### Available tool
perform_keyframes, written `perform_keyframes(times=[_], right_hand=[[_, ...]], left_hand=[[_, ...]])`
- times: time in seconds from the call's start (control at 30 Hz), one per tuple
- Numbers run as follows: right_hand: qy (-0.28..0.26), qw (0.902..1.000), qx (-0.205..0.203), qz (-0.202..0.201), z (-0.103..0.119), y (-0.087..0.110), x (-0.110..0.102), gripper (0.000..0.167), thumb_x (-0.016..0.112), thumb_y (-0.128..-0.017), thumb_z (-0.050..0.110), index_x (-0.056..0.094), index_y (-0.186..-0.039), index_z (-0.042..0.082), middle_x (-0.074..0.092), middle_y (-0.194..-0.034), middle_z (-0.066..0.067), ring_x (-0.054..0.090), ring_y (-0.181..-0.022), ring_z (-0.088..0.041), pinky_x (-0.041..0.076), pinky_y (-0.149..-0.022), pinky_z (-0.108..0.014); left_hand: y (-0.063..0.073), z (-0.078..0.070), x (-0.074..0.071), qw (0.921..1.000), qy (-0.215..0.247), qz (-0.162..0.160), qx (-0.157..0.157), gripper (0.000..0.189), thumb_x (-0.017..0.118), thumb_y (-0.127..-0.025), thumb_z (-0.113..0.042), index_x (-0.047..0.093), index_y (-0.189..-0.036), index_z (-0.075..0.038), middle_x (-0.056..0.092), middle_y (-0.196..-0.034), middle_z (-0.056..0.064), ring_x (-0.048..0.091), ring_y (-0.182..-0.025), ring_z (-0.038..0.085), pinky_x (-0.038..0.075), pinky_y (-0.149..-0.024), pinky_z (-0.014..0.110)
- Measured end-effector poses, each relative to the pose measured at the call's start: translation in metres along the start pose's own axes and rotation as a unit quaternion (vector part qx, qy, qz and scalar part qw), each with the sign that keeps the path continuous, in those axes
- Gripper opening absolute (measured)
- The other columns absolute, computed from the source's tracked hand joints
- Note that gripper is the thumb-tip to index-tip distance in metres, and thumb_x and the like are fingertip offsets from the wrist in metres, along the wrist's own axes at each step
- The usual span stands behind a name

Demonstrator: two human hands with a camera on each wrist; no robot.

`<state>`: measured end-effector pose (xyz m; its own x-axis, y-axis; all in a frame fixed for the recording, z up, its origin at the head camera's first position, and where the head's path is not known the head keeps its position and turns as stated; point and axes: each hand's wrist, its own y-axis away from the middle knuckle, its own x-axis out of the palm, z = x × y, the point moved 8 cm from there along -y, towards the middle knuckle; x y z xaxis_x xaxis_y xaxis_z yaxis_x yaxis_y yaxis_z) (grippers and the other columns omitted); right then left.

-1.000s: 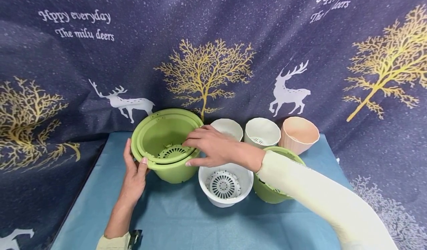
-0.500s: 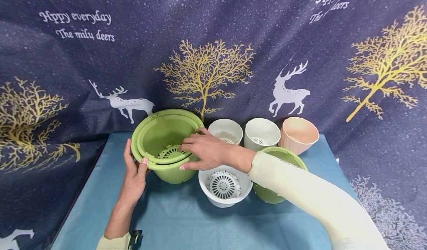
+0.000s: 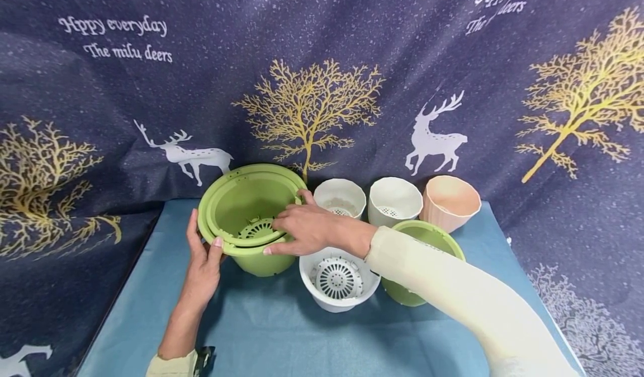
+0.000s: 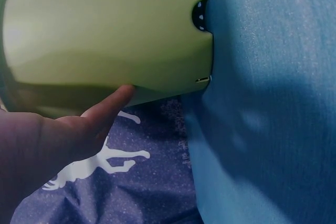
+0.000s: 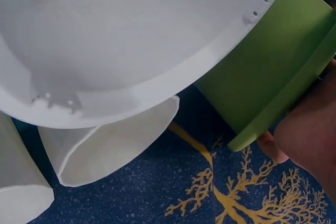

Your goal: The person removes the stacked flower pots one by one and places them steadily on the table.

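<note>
Two large green flowerpots are nested at the left of the table in the head view: the inner pot (image 3: 241,203), with a slotted base, sits in the outer pot (image 3: 264,264). My left hand (image 3: 198,268) grips the outer pot's left rim, thumb over the edge; in the left wrist view a finger (image 4: 113,106) lies along the outer wall. My right hand (image 3: 313,230) holds the right rims, its fingers reaching over into the inner pot and its thumb at the front rim. Some right fingertips are hidden inside.
A white pot (image 3: 322,300) stands just right of the nested pair, with another green pot (image 3: 402,293) partly under the right sleeve. Along the back are two white pots (image 3: 342,191) and a peach pot (image 3: 453,201). Behind hangs a dark blue cloth (image 3: 352,131).
My right hand has slid slightly left and forward along the green rims, with its thumb further along the front. The left hand and the pots have stayed in place.
</note>
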<state>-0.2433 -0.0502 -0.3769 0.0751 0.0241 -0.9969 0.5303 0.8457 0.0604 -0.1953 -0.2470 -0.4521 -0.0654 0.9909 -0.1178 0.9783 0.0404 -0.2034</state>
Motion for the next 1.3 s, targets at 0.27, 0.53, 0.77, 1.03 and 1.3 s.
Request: perform_keyframes(times=[0.27,0.53,0.77,1.03,1.3], right_hand=[[-0.002,0.9994,0.020,0.030,-0.005,-0.009,0.003,0.056,0.041,-0.102,0.077,0.065,-0.086,0.030,0.062,-0.080,0.017,0.061,-0.097,-0.011,0.017,-0.120,-0.066],[-0.013,0.9969,0.037,0.068,-0.008,-0.014,0.004,0.060,0.040,-0.100,0.082,0.072,-0.092,0.031,0.063,-0.074,0.014,0.062,-0.088,-0.012,0.014,-0.121,-0.064],[-0.019,0.9962,0.039,0.075,-0.007,-0.014,0.004,0.061,0.040,-0.099,0.082,0.072,-0.090,0.032,0.063,-0.074,0.015,0.062,-0.087,-0.012,0.013,-0.121,-0.064],[-0.026,0.9972,0.040,0.058,-0.006,-0.012,0.002,0.061,0.043,-0.099,0.082,0.065,-0.075,0.030,0.062,-0.072,0.014,0.060,-0.085,-0.010,0.012,-0.122,-0.065],[-0.017,0.9985,0.037,0.036,-0.006,-0.013,0.002,0.060,0.046,-0.097,0.083,0.064,-0.074,0.030,0.061,-0.070,0.013,0.061,-0.079,-0.009,0.014,-0.122,-0.067]], left_hand=[[-0.001,0.001,0.001,0.9998,-0.020,0.000,-0.001,0.074,0.037,-0.117,-0.024,-0.014,-0.167,-0.043,0.004,-0.174,0.013,0.047,-0.136,0.008,0.048,-0.098,0.009],[-0.001,0.001,0.000,0.9999,-0.011,0.001,-0.003,0.073,0.036,-0.117,-0.024,-0.014,-0.167,-0.046,0.005,-0.174,0.013,0.047,-0.132,0.001,0.049,-0.098,0.009],[0.000,0.001,0.000,1.0000,-0.006,0.000,0.001,0.073,0.037,-0.117,-0.024,-0.013,-0.167,-0.044,0.006,-0.173,0.015,0.048,-0.132,0.000,0.048,-0.099,0.010],[0.001,0.002,0.000,1.0000,-0.005,-0.005,-0.004,0.074,0.037,-0.117,-0.024,-0.013,-0.168,-0.042,0.007,-0.174,0.016,0.046,-0.140,0.015,0.048,-0.100,0.010],[0.000,0.002,0.000,0.9993,-0.030,-0.020,-0.005,0.070,0.036,-0.117,-0.024,-0.009,-0.169,-0.039,0.012,-0.171,0.017,0.045,-0.139,0.023,0.047,-0.098,0.008]])
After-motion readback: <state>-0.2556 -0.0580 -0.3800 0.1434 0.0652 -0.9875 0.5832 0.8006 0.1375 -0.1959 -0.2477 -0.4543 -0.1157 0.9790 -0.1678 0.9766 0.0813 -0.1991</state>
